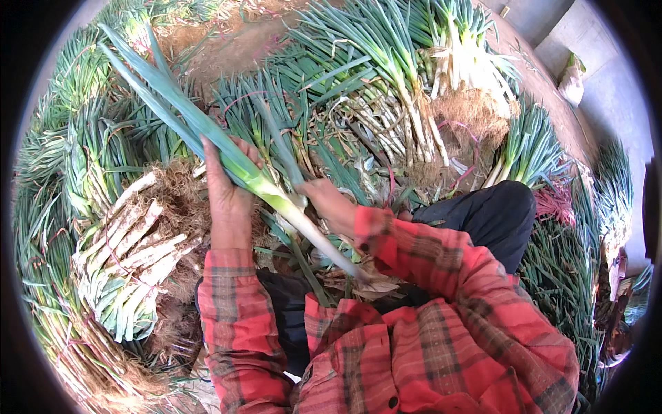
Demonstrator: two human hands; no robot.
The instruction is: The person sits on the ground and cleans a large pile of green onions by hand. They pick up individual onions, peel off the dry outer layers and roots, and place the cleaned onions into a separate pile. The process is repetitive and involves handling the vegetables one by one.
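My left hand (225, 186) is closed around a large Welsh onion (282, 204) where its green leaves meet the pale stem. The onion lies slantwise in front of me, leaf tips at the upper left and its blurred white end near my shirt. Just right of the stem, my right hand (331, 204) is closed on a narrow, blurred green onion leaf (282, 142) that points up and away. Whether this leaf is still joined to the onion cannot be seen. Loose leaves and dry peelings (362, 284) lie below, between my legs.
A bundle of thick white onion stems (132, 248) with matted roots sits at my left. Ahead lie untidy onions (382, 116) and an upright, clean white-stemmed bunch (460, 62). Pink twine (468, 173) trails at the right. More onions (558, 269) line the right side, near a concrete floor (615, 93).
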